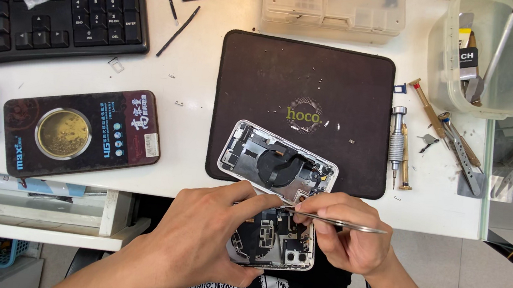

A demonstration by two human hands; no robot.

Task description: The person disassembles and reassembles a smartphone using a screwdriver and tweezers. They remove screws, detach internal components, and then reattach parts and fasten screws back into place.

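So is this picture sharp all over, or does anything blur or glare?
Head view: even, soft light with faint shadows; the opened phone and tweezers in the right hand read sharp, as does the left hand. The white desk looks washed out, the plastic tub shows mild glare, and the edges bow a little.

Both forearms came up from the lower edge of the view and met near the middle. The left hand (206,234) lay palm down, its fingers curled and stretched toward the right hand (342,232). The right hand was closed in a pinch, thumb against the first fingers, with the wrist bent slightly outward.
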